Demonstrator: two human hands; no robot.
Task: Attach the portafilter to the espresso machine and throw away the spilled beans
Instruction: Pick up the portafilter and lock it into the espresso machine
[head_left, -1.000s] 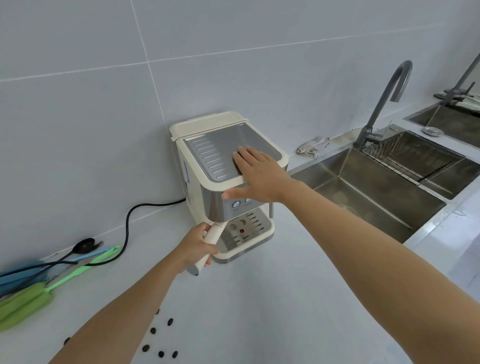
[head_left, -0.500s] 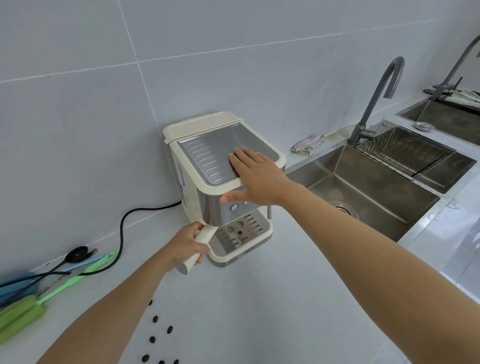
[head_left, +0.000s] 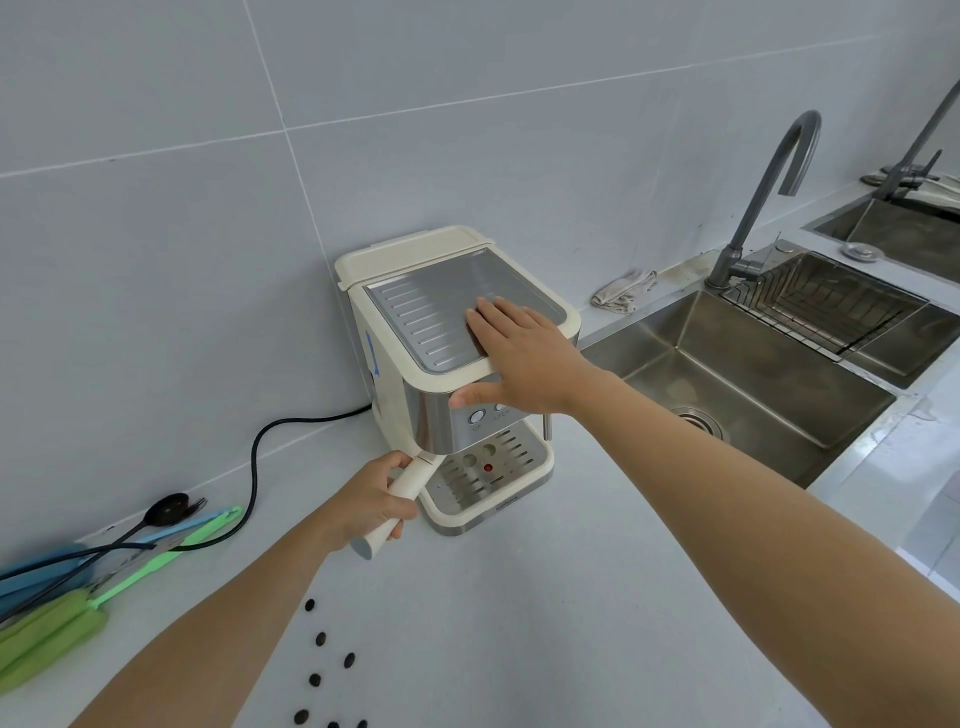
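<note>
A cream and steel espresso machine (head_left: 421, 306) stands against the tiled wall on the white counter. My right hand (head_left: 524, 358) lies flat on its top front edge, thumb over the steel front panel. My left hand (head_left: 371, 499) is closed around the cream handle of the portafilter (head_left: 400, 499), which slants up under the machine's head; its basket end is hidden there. Several dark coffee beans (head_left: 320, 639) lie scattered on the counter below my left forearm.
A black power cord (head_left: 260, 441) runs left from the machine. Green and blue brushes (head_left: 57, 623) and a black spoon (head_left: 166, 506) lie at the left. A steel sink (head_left: 737, 384) with a grey faucet (head_left: 753, 202) and wire rack sits right; a rag (head_left: 623, 291) lies behind it.
The view has shifted slightly; both hands keep their hold on the machine and the portafilter handle, with the handle's angle nearly the same.
</note>
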